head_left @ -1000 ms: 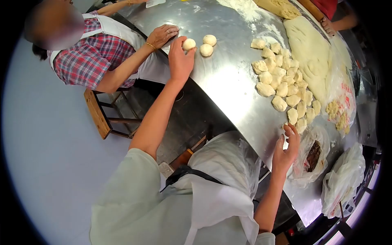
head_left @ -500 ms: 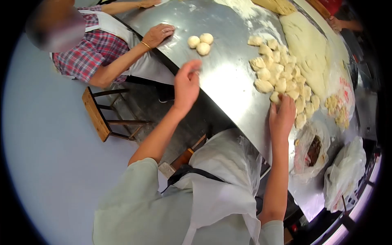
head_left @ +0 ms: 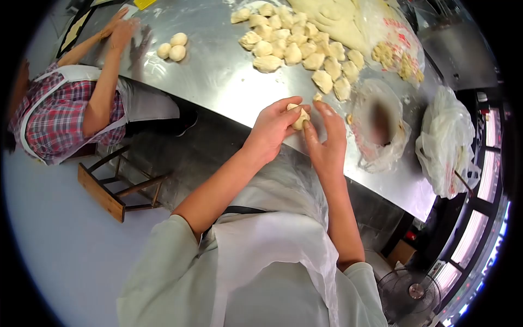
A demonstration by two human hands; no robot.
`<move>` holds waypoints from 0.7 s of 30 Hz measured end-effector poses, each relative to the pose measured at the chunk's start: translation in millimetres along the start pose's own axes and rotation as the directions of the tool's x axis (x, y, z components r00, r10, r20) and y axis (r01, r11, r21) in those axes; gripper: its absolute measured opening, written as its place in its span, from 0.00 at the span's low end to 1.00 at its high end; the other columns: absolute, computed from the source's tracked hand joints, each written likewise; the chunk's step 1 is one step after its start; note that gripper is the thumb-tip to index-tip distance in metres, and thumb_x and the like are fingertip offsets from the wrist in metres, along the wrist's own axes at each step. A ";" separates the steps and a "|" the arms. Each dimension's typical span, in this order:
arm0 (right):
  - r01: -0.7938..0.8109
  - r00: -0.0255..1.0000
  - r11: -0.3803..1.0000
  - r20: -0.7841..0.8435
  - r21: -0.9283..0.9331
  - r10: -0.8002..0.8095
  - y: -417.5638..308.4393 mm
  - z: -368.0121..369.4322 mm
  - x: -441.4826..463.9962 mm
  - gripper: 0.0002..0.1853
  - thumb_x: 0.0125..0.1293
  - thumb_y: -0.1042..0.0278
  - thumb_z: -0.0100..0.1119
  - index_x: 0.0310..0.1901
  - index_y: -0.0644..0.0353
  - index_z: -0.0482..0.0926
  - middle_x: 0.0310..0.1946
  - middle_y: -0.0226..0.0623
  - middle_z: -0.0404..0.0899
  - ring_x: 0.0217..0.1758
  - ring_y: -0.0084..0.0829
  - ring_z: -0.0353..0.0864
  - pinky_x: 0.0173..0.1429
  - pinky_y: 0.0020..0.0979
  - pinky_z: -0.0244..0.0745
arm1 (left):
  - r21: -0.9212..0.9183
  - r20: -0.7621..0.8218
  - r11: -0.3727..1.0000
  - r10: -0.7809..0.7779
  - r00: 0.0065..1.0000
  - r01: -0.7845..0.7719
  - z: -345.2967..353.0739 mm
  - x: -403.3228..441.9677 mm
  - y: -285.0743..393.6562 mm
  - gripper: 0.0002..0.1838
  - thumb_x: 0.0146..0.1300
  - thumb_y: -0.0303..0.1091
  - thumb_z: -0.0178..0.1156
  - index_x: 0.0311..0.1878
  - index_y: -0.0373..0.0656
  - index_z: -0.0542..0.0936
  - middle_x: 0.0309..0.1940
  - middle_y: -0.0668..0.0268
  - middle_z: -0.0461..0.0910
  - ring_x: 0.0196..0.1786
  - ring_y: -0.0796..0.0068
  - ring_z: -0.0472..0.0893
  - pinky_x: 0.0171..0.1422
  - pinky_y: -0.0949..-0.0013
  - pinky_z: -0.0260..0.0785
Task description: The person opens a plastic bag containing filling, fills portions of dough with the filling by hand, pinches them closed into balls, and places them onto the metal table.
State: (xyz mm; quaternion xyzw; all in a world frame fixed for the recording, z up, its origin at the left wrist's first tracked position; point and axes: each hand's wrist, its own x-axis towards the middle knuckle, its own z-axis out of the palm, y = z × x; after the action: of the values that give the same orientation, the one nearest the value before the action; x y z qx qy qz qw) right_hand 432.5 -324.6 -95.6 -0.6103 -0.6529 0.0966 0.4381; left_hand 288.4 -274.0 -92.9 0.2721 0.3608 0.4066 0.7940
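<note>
A small piece of dough is held between my two hands at the table's near edge. My left hand curls its fingers round its left side. From the right, my right hand presses thumb and fingers against it, a small yellowish bit near its fingertips. Just beyond lie several rough dough pieces, close together on the metal table. Three smooth round dough balls sit together to the left. An open plastic bag with dark filling lies right of my right hand.
At the left a co-worker in a checked shirt has both hands over the table. A large dough sheet lies at the back. Crumbly dough rests on plastic, a white plastic bag stands right, and a wooden stool is lower left.
The view has turned right. My left hand let go of the third ball beside the other two. My right hand took a dough piece from the group, and both hands have come together on it.
</note>
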 end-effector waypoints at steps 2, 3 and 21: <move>-0.164 0.985 0.977 0.074 0.136 0.155 -15.7 -15.3 -2.4 0.27 0.62 0.78 0.70 0.64 0.65 0.79 0.58 0.50 0.82 0.57 0.51 0.82 0.62 0.43 0.76 | 0.150 0.041 0.989 -0.018 0.999 0.011 2.1 5.0 -8.4 0.26 0.78 0.31 0.56 0.75 0.32 0.69 0.58 0.60 0.81 0.55 0.74 0.82 0.59 0.69 0.78; -0.057 0.995 0.996 0.086 0.069 0.051 -12.7 -18.8 -5.5 0.27 0.62 0.79 0.69 0.64 0.64 0.79 0.58 0.50 0.82 0.58 0.50 0.82 0.63 0.43 0.76 | 0.225 0.064 0.974 -0.023 0.998 0.008 4.9 6.4 -10.8 0.27 0.77 0.30 0.57 0.75 0.31 0.69 0.58 0.60 0.81 0.55 0.74 0.82 0.59 0.69 0.77; -0.135 0.990 0.982 0.019 -0.135 0.139 40.6 -29.4 13.6 0.28 0.72 0.65 0.64 0.71 0.63 0.73 0.66 0.53 0.77 0.71 0.50 0.74 0.75 0.45 0.67 | 0.292 -0.018 0.943 0.170 0.985 -0.158 -17.5 -27.1 -3.4 0.17 0.75 0.29 0.59 0.64 0.34 0.78 0.56 0.60 0.85 0.55 0.74 0.85 0.62 0.69 0.77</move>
State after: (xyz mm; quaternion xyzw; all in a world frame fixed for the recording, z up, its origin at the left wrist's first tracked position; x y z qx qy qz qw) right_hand 483.5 -315.1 -98.7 -0.6802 -0.6205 0.0916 0.3794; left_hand 264.9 -296.2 -96.2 0.4055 0.4096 0.4199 0.7010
